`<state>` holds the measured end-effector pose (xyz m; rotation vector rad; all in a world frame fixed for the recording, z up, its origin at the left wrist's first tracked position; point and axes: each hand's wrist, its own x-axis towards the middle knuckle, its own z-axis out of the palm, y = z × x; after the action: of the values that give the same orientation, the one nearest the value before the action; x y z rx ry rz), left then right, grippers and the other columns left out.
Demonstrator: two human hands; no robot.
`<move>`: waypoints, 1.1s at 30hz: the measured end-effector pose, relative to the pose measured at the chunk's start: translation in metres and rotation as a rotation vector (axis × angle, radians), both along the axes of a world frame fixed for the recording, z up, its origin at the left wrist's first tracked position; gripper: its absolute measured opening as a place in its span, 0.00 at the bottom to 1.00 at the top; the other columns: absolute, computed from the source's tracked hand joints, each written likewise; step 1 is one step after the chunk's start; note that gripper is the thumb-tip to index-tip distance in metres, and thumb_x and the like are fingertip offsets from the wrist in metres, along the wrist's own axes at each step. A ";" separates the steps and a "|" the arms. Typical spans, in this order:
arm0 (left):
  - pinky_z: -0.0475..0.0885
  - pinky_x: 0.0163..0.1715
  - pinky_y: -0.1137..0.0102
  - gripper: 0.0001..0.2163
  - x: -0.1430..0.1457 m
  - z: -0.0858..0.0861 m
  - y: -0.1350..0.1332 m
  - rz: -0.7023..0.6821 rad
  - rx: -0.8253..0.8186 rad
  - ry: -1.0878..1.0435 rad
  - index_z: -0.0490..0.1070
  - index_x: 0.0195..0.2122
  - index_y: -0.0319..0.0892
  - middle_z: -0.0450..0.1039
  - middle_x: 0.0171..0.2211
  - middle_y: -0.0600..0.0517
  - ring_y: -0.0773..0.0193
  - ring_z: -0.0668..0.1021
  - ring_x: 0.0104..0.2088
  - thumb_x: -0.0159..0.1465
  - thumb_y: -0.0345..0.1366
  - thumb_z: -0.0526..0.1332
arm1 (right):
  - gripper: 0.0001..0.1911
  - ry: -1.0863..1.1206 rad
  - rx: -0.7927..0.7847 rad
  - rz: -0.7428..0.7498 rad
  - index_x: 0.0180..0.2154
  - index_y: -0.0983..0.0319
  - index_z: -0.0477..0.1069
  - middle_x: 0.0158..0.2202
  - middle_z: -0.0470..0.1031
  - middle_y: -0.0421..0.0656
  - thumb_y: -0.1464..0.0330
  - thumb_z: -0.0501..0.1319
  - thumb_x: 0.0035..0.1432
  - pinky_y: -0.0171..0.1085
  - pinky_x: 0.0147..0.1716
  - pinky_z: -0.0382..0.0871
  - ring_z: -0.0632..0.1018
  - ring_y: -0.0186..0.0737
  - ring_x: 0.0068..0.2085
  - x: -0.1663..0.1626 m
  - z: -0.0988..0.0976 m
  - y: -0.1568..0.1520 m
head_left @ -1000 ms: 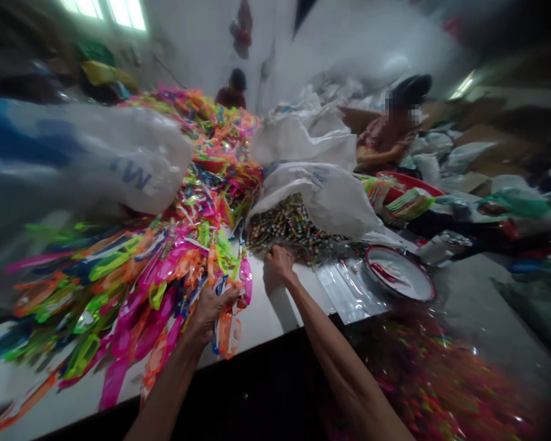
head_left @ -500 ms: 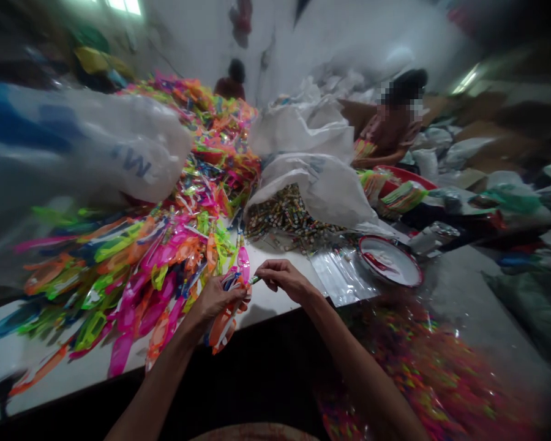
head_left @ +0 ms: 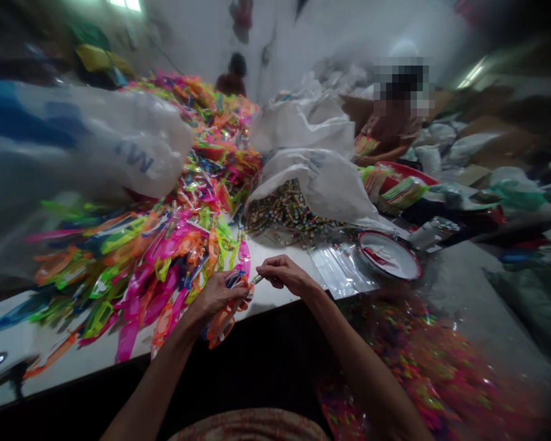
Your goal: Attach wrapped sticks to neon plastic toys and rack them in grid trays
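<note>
My left hand (head_left: 223, 295) is closed around a small bunch of bright plastic pieces (head_left: 221, 324), mostly orange with some blue and white. Their exact kind is hard to make out. Close beside it, my right hand (head_left: 284, 274) pinches a small greenish cylinder (head_left: 257, 279), whose other end meets the bunch at my left fingers. A large heap of pink, orange, green and blue plastic pieces (head_left: 133, 288) spreads over the table left of my hands. Beyond my right hand, many similar small cylinders (head_left: 284, 208) spill from a white sack (head_left: 330, 184).
Clear plastic bags (head_left: 342, 269) lie right of my hands, next to a white, red-rimmed basin (head_left: 411, 266) holding something red. A bulky plastic sack (head_left: 133, 147) stands at left. A large bag of colourful pieces (head_left: 422, 367) sits below right. Another person (head_left: 390, 125) works by a red tub (head_left: 408, 173).
Both hands stay almost in place, still holding the bunch and the small cylinder. The right hand has shifted very slightly, and the view has tilted a little.
</note>
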<state>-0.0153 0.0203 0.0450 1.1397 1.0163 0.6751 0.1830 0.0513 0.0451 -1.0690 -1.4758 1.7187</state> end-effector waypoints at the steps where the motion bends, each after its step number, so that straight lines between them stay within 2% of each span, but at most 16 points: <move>1: 0.71 0.24 0.71 0.10 0.000 0.001 -0.001 -0.007 -0.010 0.003 0.69 0.26 0.36 0.73 0.22 0.51 0.63 0.76 0.21 0.49 0.38 0.65 | 0.18 -0.014 0.004 0.021 0.18 0.65 0.64 0.13 0.57 0.32 0.60 0.63 0.50 0.29 0.15 0.45 0.56 0.24 0.16 0.000 0.001 0.000; 6: 0.70 0.25 0.72 0.09 -0.004 -0.001 -0.004 -0.069 -0.034 -0.044 0.68 0.25 0.36 0.69 0.20 0.55 0.68 0.73 0.20 0.49 0.35 0.65 | 0.17 -0.123 0.046 0.100 0.22 0.67 0.70 0.13 0.59 0.32 0.58 0.63 0.50 0.29 0.16 0.45 0.56 0.24 0.16 0.000 0.006 -0.003; 11: 0.70 0.27 0.71 0.08 -0.008 -0.011 -0.002 -0.103 -0.009 -0.032 0.67 0.26 0.37 0.67 0.21 0.56 0.68 0.73 0.22 0.49 0.34 0.64 | 0.19 -0.255 0.143 0.042 0.27 0.68 0.73 0.15 0.58 0.33 0.56 0.63 0.50 0.29 0.15 0.45 0.57 0.24 0.17 -0.002 0.003 -0.010; 17: 0.66 0.23 0.73 0.07 -0.009 -0.011 0.001 -0.201 0.078 0.036 0.65 0.25 0.38 0.64 0.20 0.57 0.71 0.69 0.20 0.50 0.34 0.62 | 0.19 -0.154 0.005 0.089 0.23 0.67 0.71 0.13 0.57 0.32 0.56 0.65 0.46 0.29 0.15 0.44 0.55 0.23 0.15 0.000 -0.014 -0.008; 19: 0.65 0.22 0.73 0.07 -0.008 -0.006 0.005 -0.184 0.095 0.100 0.65 0.26 0.38 0.65 0.20 0.57 0.70 0.70 0.20 0.51 0.35 0.61 | 0.17 -0.039 -0.034 0.002 0.25 0.67 0.71 0.14 0.60 0.33 0.57 0.66 0.46 0.28 0.15 0.48 0.58 0.24 0.16 -0.004 -0.021 -0.007; 21: 0.65 0.22 0.73 0.06 -0.005 -0.002 0.010 -0.130 0.149 0.164 0.65 0.26 0.38 0.66 0.20 0.56 0.69 0.70 0.21 0.52 0.36 0.59 | 0.17 0.117 -0.093 -0.157 0.30 0.66 0.72 0.17 0.65 0.34 0.59 0.67 0.45 0.28 0.17 0.54 0.62 0.25 0.17 -0.010 -0.028 -0.008; 23: 0.65 0.22 0.74 0.05 -0.002 -0.001 0.016 -0.093 0.214 0.201 0.65 0.25 0.39 0.66 0.20 0.56 0.69 0.70 0.21 0.52 0.35 0.58 | 0.17 0.219 -0.144 -0.248 0.34 0.65 0.72 0.21 0.69 0.36 0.60 0.67 0.45 0.29 0.19 0.59 0.66 0.26 0.18 -0.020 -0.034 -0.010; 25: 0.65 0.23 0.74 0.03 0.002 -0.002 0.021 -0.078 0.264 0.217 0.66 0.26 0.39 0.67 0.20 0.56 0.69 0.71 0.21 0.52 0.33 0.57 | 0.15 0.241 -0.143 -0.271 0.30 0.66 0.72 0.21 0.70 0.37 0.60 0.67 0.45 0.29 0.20 0.60 0.67 0.26 0.19 -0.029 -0.036 -0.011; 28: 0.66 0.22 0.74 0.04 0.004 -0.004 0.026 -0.036 0.249 0.197 0.68 0.28 0.38 0.70 0.22 0.55 0.69 0.71 0.22 0.52 0.32 0.56 | 0.15 0.207 -0.064 -0.278 0.24 0.67 0.71 0.18 0.67 0.37 0.60 0.66 0.46 0.29 0.18 0.59 0.66 0.27 0.18 -0.037 -0.033 -0.007; 33: 0.67 0.22 0.75 0.06 0.000 -0.002 0.029 0.043 0.218 0.070 0.68 0.28 0.38 0.70 0.22 0.55 0.68 0.73 0.22 0.53 0.36 0.60 | 0.15 0.182 -0.048 -0.217 0.27 0.67 0.71 0.19 0.69 0.38 0.59 0.66 0.46 0.30 0.18 0.59 0.67 0.29 0.18 -0.039 -0.018 0.004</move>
<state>-0.0149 0.0496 0.0427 1.3415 1.0468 0.7995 0.1437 0.0555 0.0275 -1.0268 -1.1673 1.6570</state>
